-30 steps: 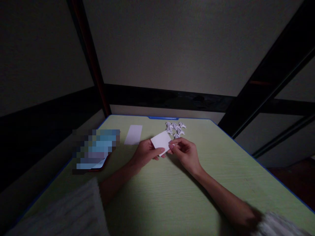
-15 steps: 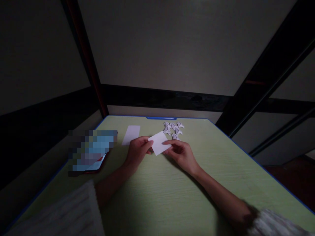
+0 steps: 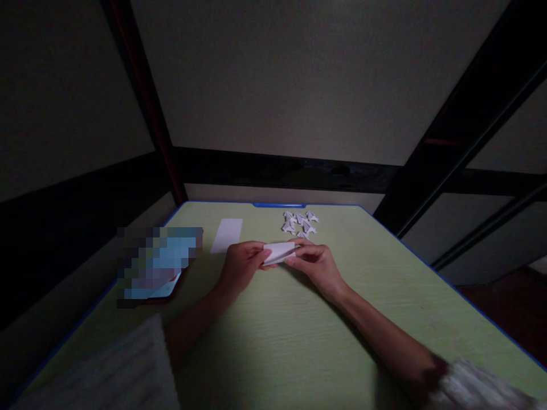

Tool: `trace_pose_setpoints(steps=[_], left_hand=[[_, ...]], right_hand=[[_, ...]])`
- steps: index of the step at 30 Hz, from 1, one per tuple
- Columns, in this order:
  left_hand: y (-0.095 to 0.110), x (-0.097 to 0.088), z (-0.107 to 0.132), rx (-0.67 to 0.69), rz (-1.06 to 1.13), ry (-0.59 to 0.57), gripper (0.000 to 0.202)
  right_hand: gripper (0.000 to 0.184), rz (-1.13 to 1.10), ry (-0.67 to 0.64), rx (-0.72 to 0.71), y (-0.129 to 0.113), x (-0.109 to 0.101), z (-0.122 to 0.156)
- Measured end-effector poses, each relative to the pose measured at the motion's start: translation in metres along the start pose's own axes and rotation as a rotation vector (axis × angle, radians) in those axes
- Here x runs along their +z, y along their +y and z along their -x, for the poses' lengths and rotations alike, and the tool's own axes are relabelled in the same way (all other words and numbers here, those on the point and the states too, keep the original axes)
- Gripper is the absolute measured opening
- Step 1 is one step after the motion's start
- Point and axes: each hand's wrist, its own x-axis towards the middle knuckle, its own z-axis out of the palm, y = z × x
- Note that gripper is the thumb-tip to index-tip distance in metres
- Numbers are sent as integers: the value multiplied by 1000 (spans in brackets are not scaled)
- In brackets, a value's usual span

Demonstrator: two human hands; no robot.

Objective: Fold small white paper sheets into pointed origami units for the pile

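Note:
A small white sheet of paper [image 3: 279,252], bent over into a narrow strip, is held between both hands above the table. My left hand [image 3: 244,265] pinches its left end, thumb on top. At the right end, my right hand [image 3: 318,266] has its thumb and fingers closed on the paper. Just beyond the right hand lie several small folded paper figures [image 3: 300,222] in a cluster. Another flat white sheet [image 3: 227,234] rests on the table behind my left hand.
A device with a red-edged case [image 3: 175,267], its screen partly blurred out, lies at the table's left edge. The pale green table [image 3: 273,341] has a blue rim and a blue slot [image 3: 280,205] at the far side. A panelled wall [image 3: 282,85] rises behind it.
The paper in my hands has gone from a flat, tilted square to a narrower bent-over strip. Both hands have shifted only slightly.

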Motion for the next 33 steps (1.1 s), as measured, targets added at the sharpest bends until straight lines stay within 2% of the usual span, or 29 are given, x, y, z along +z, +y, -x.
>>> trace_pose_setpoints(steps=[3, 7, 12, 17, 22, 33], left_hand=[[-1, 1, 0, -31, 23, -38, 16], [1, 2, 2, -46, 36, -90, 16], [0, 2, 3, -80, 73, -139, 22], [-3, -1, 3, -56, 153, -214, 21], [0, 3, 5, -61, 54, -175, 22], [-2, 5, 3, -47, 52, -115, 13]], right_hand=[[4, -52, 87, 77, 0, 1, 0], [10, -39, 198, 164, -2, 4, 1], [13, 22, 254, 153, -3, 4, 1], [12, 74, 285, 101, 1, 4, 0], [13, 95, 302, 94, 1, 5, 0], [14, 111, 316, 102, 0, 8, 2]])
